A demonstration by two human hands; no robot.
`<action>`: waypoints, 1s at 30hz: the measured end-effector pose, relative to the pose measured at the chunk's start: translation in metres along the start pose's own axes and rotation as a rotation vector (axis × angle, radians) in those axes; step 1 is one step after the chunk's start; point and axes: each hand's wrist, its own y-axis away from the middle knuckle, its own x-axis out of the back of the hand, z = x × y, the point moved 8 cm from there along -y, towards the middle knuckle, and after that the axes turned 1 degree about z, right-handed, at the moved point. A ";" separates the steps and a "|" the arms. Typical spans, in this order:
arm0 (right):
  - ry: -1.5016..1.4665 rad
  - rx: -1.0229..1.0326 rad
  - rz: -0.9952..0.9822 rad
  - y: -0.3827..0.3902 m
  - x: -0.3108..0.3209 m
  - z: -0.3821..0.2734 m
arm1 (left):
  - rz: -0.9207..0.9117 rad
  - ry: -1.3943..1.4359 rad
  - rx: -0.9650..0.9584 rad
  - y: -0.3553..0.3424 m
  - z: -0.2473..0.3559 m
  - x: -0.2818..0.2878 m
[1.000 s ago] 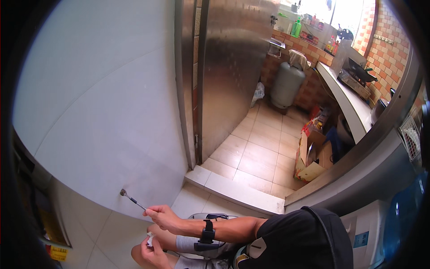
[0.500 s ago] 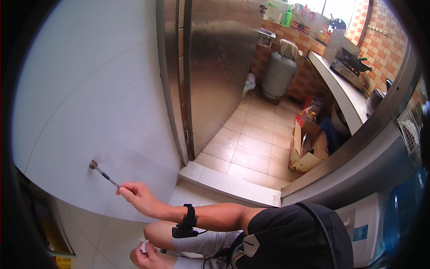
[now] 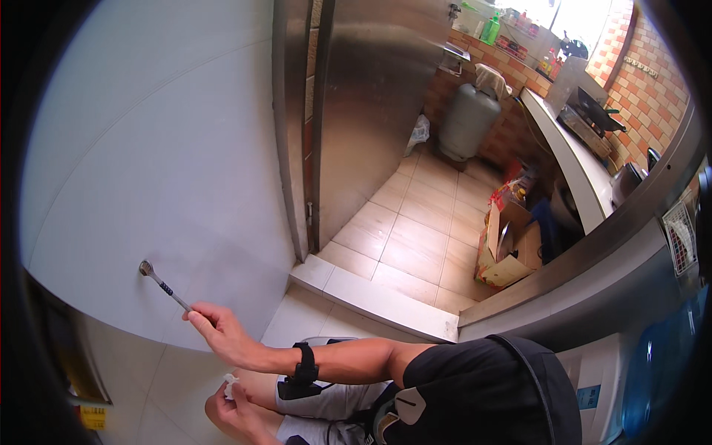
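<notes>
My right hand [image 3: 219, 330] is closed around the handle of a slim metal tool [image 3: 176, 297] with a dark banded grip. Its broad metal head [image 3: 146, 268] is on or very close to the white tiled wall [image 3: 148, 148]; I cannot tell whether it touches. Lower down, by my bare knees, my left hand [image 3: 236, 411] pinches a small crumpled white piece [image 3: 230, 382], possibly tissue or paper. A black strap with a small device [image 3: 305, 367] is on my right forearm.
A steel door [image 3: 363, 89] stands beside a raised threshold [image 3: 371, 297] into a kitchen. Beyond are a gas cylinder [image 3: 467, 122], an open cardboard box [image 3: 519, 263], a counter [image 3: 560, 152] and a wok [image 3: 597, 111]. At right sit a white appliance [image 3: 593, 371] and blue water jug [image 3: 653, 363].
My right hand and the tool have moved left and upward along the wall. My left hand, with the white piece, has shifted slightly left. The view has shifted a little.
</notes>
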 end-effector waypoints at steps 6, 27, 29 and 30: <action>0.162 -0.011 0.008 0.028 0.026 0.068 | -0.007 -0.051 -0.028 0.007 0.011 0.010; 0.045 -0.310 -0.035 0.038 0.060 0.103 | -0.018 -0.048 0.005 0.015 -0.001 0.013; -0.007 -0.193 -0.026 0.016 0.051 0.072 | 0.004 0.002 0.063 0.016 -0.003 0.017; -0.059 -0.219 -0.027 0.010 0.045 0.059 | 0.021 0.044 0.113 0.015 -0.001 0.015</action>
